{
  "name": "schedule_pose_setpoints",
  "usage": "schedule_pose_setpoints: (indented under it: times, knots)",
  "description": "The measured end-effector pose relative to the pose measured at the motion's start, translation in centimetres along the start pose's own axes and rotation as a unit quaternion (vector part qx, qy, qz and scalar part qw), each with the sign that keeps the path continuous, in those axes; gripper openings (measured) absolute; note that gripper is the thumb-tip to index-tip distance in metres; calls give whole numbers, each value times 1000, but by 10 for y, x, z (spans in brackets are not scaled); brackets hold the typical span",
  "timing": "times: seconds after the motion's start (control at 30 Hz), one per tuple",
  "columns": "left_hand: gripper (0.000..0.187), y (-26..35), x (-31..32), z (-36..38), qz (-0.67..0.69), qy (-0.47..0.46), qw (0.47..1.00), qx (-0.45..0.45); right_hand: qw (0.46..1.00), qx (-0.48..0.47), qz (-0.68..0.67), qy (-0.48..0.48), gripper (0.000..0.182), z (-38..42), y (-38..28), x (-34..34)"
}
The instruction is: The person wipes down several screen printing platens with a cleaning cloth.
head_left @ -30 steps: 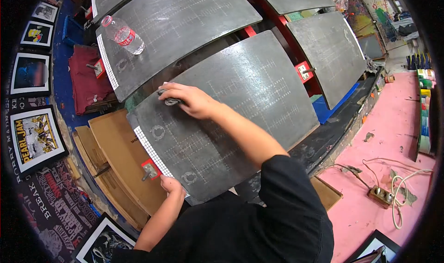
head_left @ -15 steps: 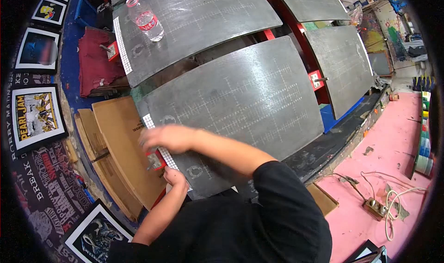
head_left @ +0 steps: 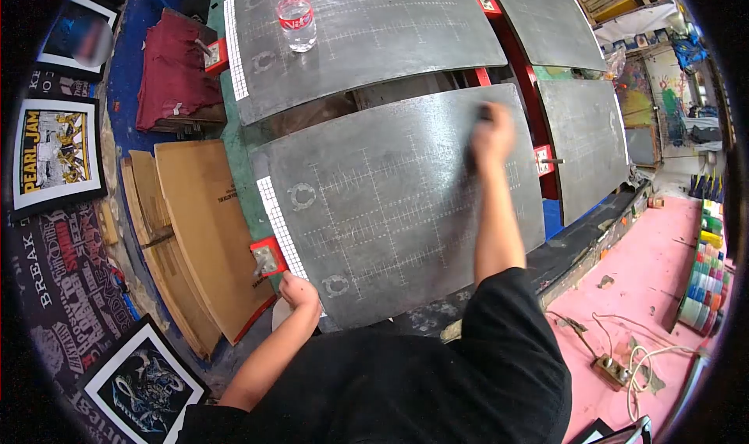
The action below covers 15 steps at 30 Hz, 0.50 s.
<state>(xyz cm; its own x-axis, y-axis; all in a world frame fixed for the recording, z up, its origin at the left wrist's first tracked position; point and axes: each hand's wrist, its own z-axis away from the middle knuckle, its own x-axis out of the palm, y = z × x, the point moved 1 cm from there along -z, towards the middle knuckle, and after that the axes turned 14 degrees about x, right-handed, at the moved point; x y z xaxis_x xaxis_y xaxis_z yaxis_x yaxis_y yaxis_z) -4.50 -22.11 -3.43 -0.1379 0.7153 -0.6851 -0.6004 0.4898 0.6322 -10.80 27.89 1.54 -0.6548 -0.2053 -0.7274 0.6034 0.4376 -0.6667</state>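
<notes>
The nearest grey board (head_left: 406,202) is marked with white ruled lines and has a white grid strip (head_left: 279,224) along its left edge. At that edge, just below the red clamp (head_left: 268,257), my left hand (head_left: 299,291) is closed on the board's lower left rim. Over the upper right part of the board is my right hand (head_left: 493,138), blurred by motion. A small dark object shows at its fingertips, too smeared to name. A second grey board (head_left: 374,38) lies beyond, with a water bottle (head_left: 296,15) upright on it.
More grey boards (head_left: 585,140) stand to the right on red supports. Cardboard (head_left: 203,225) leans at the left beside a dark red cloth (head_left: 175,73). Framed prints (head_left: 58,155) line the far left. A power strip (head_left: 612,372) with cables lies on the pink surface.
My right hand has swung from the left clamp across to the board's upper right. My left hand stays at the left edge. The view has shifted, so the clamp and grid strip are uncovered.
</notes>
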Motion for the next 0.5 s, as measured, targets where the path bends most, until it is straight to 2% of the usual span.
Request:
schedule_pose_setpoints:
  times: [0.03, 0.07, 0.1, 0.13, 0.17, 0.2, 0.23, 0.3, 0.37, 0.4, 0.43, 0.47, 0.5]
  knots:
    - [48, -6, 3, -2, 0, -1, 1000, 3, 991, -69, 38, -110, 29, 34, -42, 31]
    - [49, -18, 6, -8, 26, -4, 1000, 0, 942, -207, -113, -237, 32, 70, -69, 78]
    - [49, -25, 6, -11, 52, -5, 999, -1, 859, -283, -113, -412, 40, 121, -140, 62]
    - [49, -20, 5, -9, 51, -3, 999, 4, 756, -301, -196, -547, 48, 176, -167, 93]
    - [50, -13, 3, -5, 68, -3, 998, -9, 702, -321, -221, -596, 48, 216, -204, 86]
    - [50, -8, 2, -3, 85, -4, 996, -24, 658, -319, -266, -628, 57, 242, -223, 85]
    - [50, -6, 3, -3, 84, -3, 996, -22, 658, -320, -269, -627, 57, 242, -228, 78]
    - [49, -7, 2, -2, 25, 15, 999, -13, 720, -164, -371, -563, 63, 234, -224, 62]
    - [50, 4, -3, 2, 24, -3, 999, -27, 862, -136, -268, -408, 66, 174, -177, 33]
    - [50, 8, -3, 3, 25, -21, 999, -34, 951, -77, -123, -274, 66, 141, -144, 13]
    - [52, -5, -1, -1, 10, -29, 999, -17, 982, -47, -131, -129, 59, 104, -102, -6]
    - [52, -10, 1, -5, 13, -28, 999, -23, 990, -14, -138, 19, 53, 65, -54, -26]
    - [52, -14, 3, -7, 5, -30, 999, -14, 988, 11, -117, 98, 47, 23, 3, -46]
